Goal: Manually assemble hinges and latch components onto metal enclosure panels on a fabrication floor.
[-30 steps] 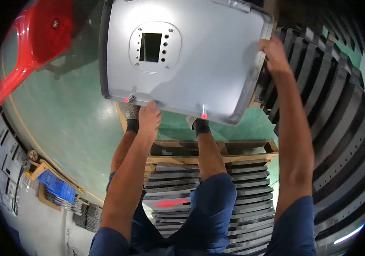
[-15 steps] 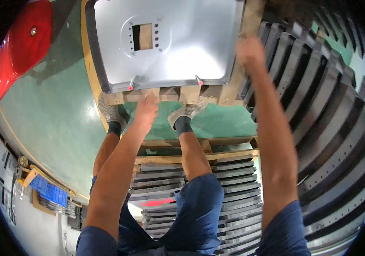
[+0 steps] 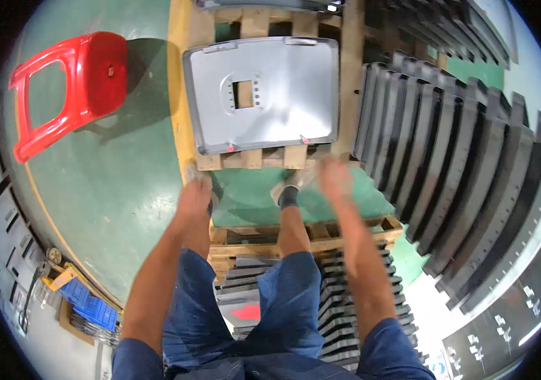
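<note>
A grey sheet-metal panel (image 3: 283,76) with a dark rim lies flat on a wooden pallet (image 3: 209,163) in front of my feet. It has a square cut-out flanked by small holes, and two pink-tipped pegs stand at its near edge. My left hand (image 3: 195,195) hangs below the panel's near left corner, beside my left shoe, fingers loosely apart and nothing visible in them. My right hand (image 3: 335,177) is just off the near right corner. Motion smears its fingers, so their pose is unclear. Neither hand touches the panel.
A red moulded frame (image 3: 102,79) lies on the green floor at left. Rows of dark curved metal panels (image 3: 435,126) stand along the right. Behind my feet, another pallet (image 3: 321,244) bears stacked panels. Blue bins (image 3: 96,310) sit at the lower left.
The grey panel appears farther off and smaller in view. My right hand has come down from its right edge, and my left hand has moved away from its near edge. More of the red frame shows.
</note>
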Demonstrator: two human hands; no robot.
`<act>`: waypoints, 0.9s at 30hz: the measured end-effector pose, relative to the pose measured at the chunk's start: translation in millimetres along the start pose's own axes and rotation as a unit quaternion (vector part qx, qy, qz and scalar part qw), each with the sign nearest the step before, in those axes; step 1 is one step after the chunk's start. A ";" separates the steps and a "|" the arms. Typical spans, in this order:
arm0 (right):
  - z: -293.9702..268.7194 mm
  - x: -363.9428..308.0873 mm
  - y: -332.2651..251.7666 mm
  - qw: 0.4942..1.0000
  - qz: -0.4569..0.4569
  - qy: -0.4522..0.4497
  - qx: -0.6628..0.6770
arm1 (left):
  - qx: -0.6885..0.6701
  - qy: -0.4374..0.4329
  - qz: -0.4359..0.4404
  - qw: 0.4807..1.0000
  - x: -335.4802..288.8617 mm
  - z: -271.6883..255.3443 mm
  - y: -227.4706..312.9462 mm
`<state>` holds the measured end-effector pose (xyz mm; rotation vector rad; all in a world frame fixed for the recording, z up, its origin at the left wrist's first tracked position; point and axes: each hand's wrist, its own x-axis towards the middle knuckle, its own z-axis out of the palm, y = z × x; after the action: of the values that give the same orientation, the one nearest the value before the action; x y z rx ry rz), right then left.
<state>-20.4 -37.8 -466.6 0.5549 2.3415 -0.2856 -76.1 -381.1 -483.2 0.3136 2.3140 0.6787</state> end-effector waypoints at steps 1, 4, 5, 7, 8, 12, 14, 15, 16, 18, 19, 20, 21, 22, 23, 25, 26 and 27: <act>4.2 25.6 26.0 0.999 0.023 0.032 -0.028 | 0.059 -0.043 -0.158 0.985 20.7 -20.4 13.5; 8.8 98.9 57.9 0.996 0.018 0.077 0.038 | 0.142 -0.060 -0.179 0.972 80.5 -34.0 -40.4; 19.8 131.9 110.9 0.990 -0.058 0.051 -0.118 | 0.141 -0.054 -0.216 0.965 110.5 -18.6 -27.5; 32.2 152.1 53.6 0.994 0.052 0.098 0.013 | 0.176 -0.045 -0.232 0.956 131.7 -26.1 -56.9; 48.7 159.1 54.3 0.995 0.054 0.087 0.013 | 0.157 -0.037 -0.259 0.952 145.1 -24.7 -62.0; 81.7 173.5 69.2 0.942 -0.140 0.294 -0.086 | 0.160 -0.077 -0.252 0.951 174.1 0.5 -88.3; 82.2 169.7 69.0 0.969 -0.086 0.218 -0.084 | 0.148 -0.052 -0.258 0.953 174.5 4.1 -93.7; 85.2 176.3 88.0 0.982 -0.095 0.153 -0.060 | 0.140 -0.054 -0.246 0.958 178.3 6.9 -95.6; 89.6 184.2 104.3 0.990 -0.103 0.088 -0.034 | 0.176 -0.042 -0.221 0.958 179.9 13.5 -103.8; 92.2 185.9 115.1 0.968 -0.115 0.121 -0.187 | 0.200 -0.069 -0.222 0.952 180.0 17.1 -91.6; 89.1 185.2 104.6 0.979 -0.086 0.162 -0.088 | 0.210 -0.066 -0.208 0.953 178.6 13.4 -98.7; 82.4 181.6 88.2 0.978 -0.058 0.199 0.014 | 0.222 -0.064 -0.198 0.953 175.1 7.5 -110.1; 67.6 174.5 75.5 0.990 -0.047 0.132 0.031 | 0.229 -0.064 -0.198 0.951 173.7 3.1 -122.9; 70.4 174.1 68.0 0.990 -0.046 0.131 0.039 | 0.229 -0.028 -0.209 0.950 173.1 -0.5 -135.8; 69.6 176.0 71.5 0.996 -0.020 0.089 0.020 | 0.219 0.006 -0.216 0.951 177.5 5.2 -130.7; 69.5 173.1 77.7 0.999 0.008 0.046 0.002 | 0.234 -0.018 -0.210 0.949 184.4 6.4 -125.1; 68.8 166.6 76.8 0.998 0.023 0.057 0.015 | 0.252 -0.040 -0.206 0.945 188.3 3.4 -119.5; 68.4 161.0 75.4 0.997 0.037 0.066 0.027 | 0.253 -0.042 -0.205 0.945 188.4 4.9 -110.8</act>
<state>-51.5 54.8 -630.1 0.7058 2.4384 -0.2871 -213.9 -396.7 -652.2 0.0761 2.3377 -0.1385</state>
